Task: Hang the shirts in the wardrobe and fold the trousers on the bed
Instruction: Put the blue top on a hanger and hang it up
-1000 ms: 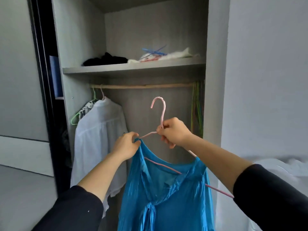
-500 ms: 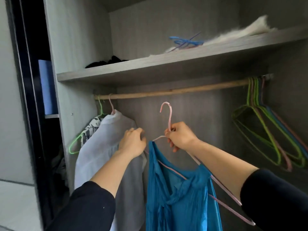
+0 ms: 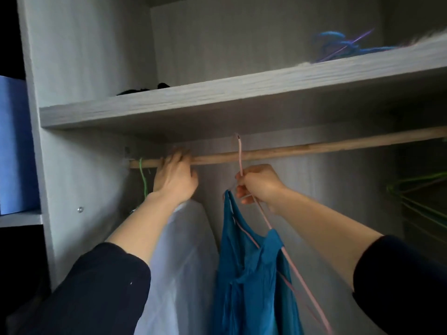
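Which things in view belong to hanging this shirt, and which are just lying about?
In use: blue shirt, pink hanger, wooden rail, right hand gripping the hanger, left hand at the rail.
Lying about: hung white shirt, spare green hangers, blue objects and black clothes on the shelf.

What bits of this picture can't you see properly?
Head view:
- left hand: fingers blurred at the wooden rod, grip unclear
- white shirt: its hanger hook hidden behind that hand
- pink wire hanger: seen edge-on, hooked or not unclear
- green wire hangers: cut off by the right edge
- black clothes: mostly hidden behind the grey shelf front
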Demonstrator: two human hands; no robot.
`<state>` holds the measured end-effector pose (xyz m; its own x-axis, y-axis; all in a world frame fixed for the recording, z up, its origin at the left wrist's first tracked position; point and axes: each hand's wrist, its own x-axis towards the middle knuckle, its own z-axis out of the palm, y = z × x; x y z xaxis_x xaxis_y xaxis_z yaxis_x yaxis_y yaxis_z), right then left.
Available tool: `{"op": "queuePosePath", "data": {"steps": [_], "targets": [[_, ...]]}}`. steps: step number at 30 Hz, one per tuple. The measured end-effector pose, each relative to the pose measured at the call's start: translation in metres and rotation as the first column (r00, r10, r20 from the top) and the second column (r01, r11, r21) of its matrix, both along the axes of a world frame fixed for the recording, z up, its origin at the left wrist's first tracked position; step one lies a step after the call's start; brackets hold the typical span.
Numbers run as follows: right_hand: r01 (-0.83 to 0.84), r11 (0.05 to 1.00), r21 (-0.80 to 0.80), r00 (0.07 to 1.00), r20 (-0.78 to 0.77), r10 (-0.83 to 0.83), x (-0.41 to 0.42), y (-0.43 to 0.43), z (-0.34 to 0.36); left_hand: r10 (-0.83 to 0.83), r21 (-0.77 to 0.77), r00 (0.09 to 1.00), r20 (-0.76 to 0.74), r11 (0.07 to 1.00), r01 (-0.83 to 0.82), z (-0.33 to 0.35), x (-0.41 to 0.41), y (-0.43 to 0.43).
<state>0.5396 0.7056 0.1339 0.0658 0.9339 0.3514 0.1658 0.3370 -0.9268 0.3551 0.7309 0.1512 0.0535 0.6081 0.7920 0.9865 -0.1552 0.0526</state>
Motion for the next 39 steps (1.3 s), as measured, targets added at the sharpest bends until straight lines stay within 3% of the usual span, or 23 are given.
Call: {"op": "queuePosePath", "data": {"steps": [7, 14, 22, 28, 34, 39], "targets": [[-0.024, 1.000, 0.002, 0.999, 0.043, 0.024, -0.051, 0.042, -0.001, -0.089, 0.069, 0.996, -0.032, 0.993, 0.091, 0.007, -0.017, 0.017], [-0.007, 0.994, 0.108, 0.996, 0.092, -0.003, -0.083, 0.058, -0.011, -0.099, 0.076, 0.995, 0.017, 0.992, 0.097, 0.008, -0.020, 0.021], [0.048, 0.993, 0.110, 0.982, 0.179, -0.067, -0.086, 0.062, -0.030, -0.105, 0.036, 0.994, 0.042, 0.994, 0.103, 0.010, -0.020, 0.018], [-0.019, 0.991, 0.135, 0.951, 0.309, -0.024, -0.067, 0.052, -0.038, -0.112, -0.051, 0.992, 0.049, 0.992, 0.115, 0.012, -0.016, 0.013], [0.071, 0.963, 0.259, 0.884, 0.431, -0.181, -0.003, 0.042, -0.036, -0.109, -0.022, 0.992, 0.055, 0.994, 0.111, 0.026, 0.030, -0.011], [0.236, 0.892, 0.386, 0.700, 0.569, -0.432, 0.068, 0.022, -0.037, -0.264, -0.078, 0.964, -0.018, 0.962, 0.262, 0.032, 0.108, -0.025]]}}
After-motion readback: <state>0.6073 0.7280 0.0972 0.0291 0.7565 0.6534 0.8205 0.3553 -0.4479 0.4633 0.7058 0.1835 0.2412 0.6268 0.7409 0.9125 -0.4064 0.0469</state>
